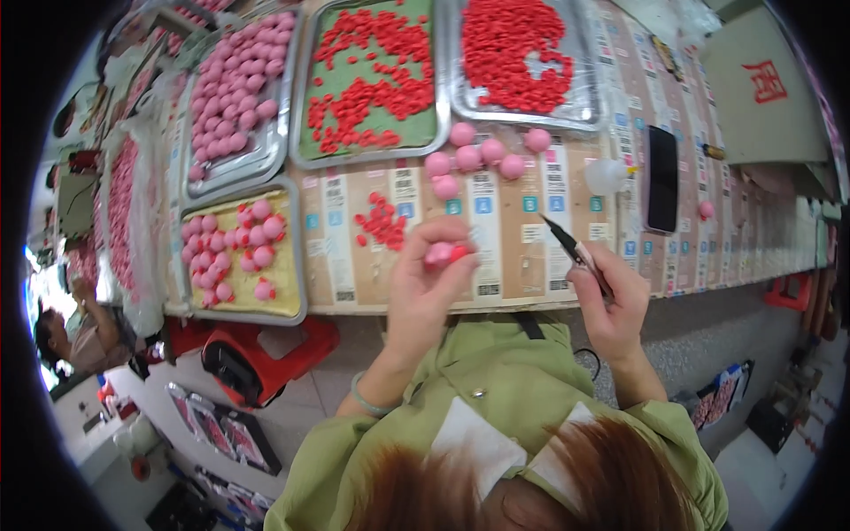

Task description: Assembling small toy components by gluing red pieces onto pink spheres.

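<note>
Currently, the left fingers (430,233) pinch a pink ball (436,255) and red piece (458,254); the right fingers (588,292), a pointed black tool (564,237).

Close to the front edge of the table (425,296), the left hand (431,276) pinches a pink ball (437,254) with a red bit (458,254) on it. The right hand (613,296) holds black tweezers (567,239), their tips apart from the ball. A little red pile (382,223) is just left of the left hand. A yellow tray (297,248) of pink balls, many with red bits, sits in the front left corner. Three more trays line the back edge, and a black phone (662,181) lies toward the right end.
</note>
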A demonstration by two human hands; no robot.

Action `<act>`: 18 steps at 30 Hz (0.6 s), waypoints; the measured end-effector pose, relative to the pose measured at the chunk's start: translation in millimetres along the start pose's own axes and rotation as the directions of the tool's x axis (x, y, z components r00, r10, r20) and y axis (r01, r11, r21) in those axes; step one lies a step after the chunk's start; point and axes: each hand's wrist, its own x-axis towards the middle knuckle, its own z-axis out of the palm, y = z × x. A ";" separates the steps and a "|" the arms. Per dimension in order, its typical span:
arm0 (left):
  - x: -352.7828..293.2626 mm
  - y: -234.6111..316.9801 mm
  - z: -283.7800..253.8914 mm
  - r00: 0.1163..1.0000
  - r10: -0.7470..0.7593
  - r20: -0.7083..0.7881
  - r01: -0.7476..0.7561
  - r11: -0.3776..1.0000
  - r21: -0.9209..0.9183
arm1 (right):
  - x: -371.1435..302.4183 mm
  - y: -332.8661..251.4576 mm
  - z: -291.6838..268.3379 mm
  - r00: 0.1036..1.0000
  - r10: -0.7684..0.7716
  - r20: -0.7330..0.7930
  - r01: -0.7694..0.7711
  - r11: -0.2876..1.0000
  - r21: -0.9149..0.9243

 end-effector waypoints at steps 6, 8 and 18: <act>-2.0 -4.4 -19.0 0.996 -0.088 -0.034 0.082 0.985 -0.151 | 14.4 39.5 -37.6 0.822 0.210 -0.529 -0.090 0.966 0.243; -0.2 2.1 -14.4 0.988 -0.138 -0.067 0.116 0.957 -0.265 | 30.0 73.3 -67.0 0.698 0.211 -0.684 -0.028 0.963 0.269; -3.3 2.9 -5.5 0.994 -0.098 0.057 0.102 0.992 -0.070 | 50.0 236.8 -155.3 0.885 0.242 -0.399 -0.448 0.680 -0.581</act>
